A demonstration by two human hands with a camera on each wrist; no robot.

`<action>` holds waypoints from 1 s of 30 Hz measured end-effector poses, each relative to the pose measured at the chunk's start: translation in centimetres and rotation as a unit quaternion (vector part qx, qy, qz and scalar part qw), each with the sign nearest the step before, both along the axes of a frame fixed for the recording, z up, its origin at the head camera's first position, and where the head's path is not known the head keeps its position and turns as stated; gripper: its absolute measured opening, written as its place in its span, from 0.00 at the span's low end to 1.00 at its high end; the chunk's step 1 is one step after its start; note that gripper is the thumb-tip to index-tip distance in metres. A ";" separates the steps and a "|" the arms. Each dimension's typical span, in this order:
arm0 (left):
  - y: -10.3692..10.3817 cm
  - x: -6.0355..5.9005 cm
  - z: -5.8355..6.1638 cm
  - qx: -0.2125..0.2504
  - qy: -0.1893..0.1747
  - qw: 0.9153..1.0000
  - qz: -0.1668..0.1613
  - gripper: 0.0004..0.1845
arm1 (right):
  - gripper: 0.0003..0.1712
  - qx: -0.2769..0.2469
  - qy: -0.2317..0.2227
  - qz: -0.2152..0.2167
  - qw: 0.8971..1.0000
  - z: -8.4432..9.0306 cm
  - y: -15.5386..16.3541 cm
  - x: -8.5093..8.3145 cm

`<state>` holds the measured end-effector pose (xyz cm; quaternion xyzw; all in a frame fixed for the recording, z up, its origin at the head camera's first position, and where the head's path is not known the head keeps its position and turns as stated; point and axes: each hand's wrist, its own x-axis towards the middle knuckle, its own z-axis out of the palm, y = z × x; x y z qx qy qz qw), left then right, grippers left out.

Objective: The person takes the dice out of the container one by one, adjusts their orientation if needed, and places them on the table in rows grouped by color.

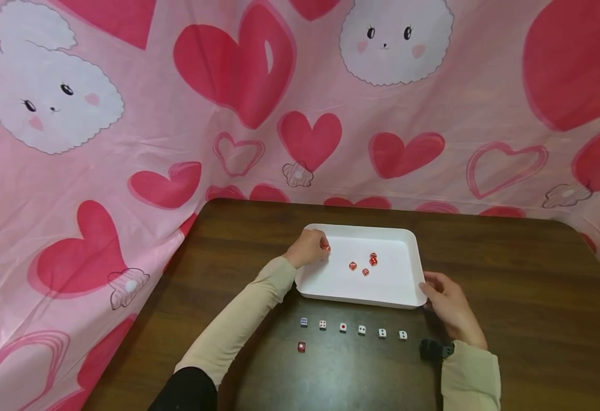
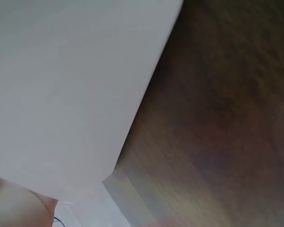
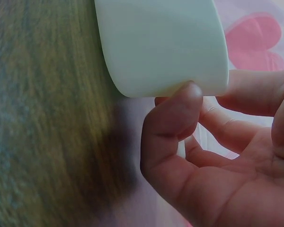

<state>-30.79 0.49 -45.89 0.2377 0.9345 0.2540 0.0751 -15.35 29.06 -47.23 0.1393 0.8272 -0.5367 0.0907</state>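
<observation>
I note a dark brown wooden table [image 1: 510, 285] with rounded far corners as the work surface. On its near part I count six white dice [image 1: 353, 329] in one row running left to right, spaced apart from one another. A single red die [image 1: 301, 346] sits just in front of that row's left end, apart from it. Behind and to both sides of the table I see a pink cloth [image 1: 140, 131] hanging as a backdrop, printed with red hearts [image 1: 238, 63] and white rabbit faces [image 1: 394, 37].
</observation>
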 end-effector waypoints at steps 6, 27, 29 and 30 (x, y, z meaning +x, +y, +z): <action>-0.2 0.3 0.2 0.024 -0.027 0.999 0.030 0.06 | 0.31 -0.004 -0.010 0.000 1.000 0.0 0.1 0.0; -1.2 2.3 0.3 0.251 -0.217 0.939 0.085 0.09 | 0.31 -0.001 -0.006 0.000 1.000 0.0 0.0 0.1; -1.3 2.7 0.5 0.268 -0.228 0.932 0.084 0.10 | 0.31 -0.001 -0.004 0.000 1.000 0.0 0.0 0.1; -1.4 2.9 0.7 0.275 -0.232 0.930 0.082 0.10 | 0.30 0.001 -0.005 0.001 1.000 0.0 0.0 0.1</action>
